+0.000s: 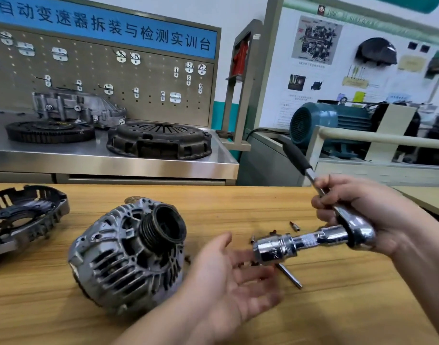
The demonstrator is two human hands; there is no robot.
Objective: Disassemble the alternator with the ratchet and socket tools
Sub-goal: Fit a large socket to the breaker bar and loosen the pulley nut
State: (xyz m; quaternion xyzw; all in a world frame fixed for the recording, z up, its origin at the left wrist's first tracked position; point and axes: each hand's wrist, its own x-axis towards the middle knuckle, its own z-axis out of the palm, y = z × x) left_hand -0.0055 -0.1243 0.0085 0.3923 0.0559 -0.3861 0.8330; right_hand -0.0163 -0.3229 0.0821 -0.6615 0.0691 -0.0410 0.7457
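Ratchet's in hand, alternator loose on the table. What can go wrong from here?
1. The alternator lies tilted with nothing holding it, so torque at the pulley may just roll it.
2. The small bit and metal rod lie loose below the socket on the ratchet. The left hand could sweep them off.

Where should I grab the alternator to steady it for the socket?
Grip the alternator by its ribbed housing from the near right side, where the open left hand is. It lies tilted with the pulley facing up and right, so that leaves the pulley clear for the socket.
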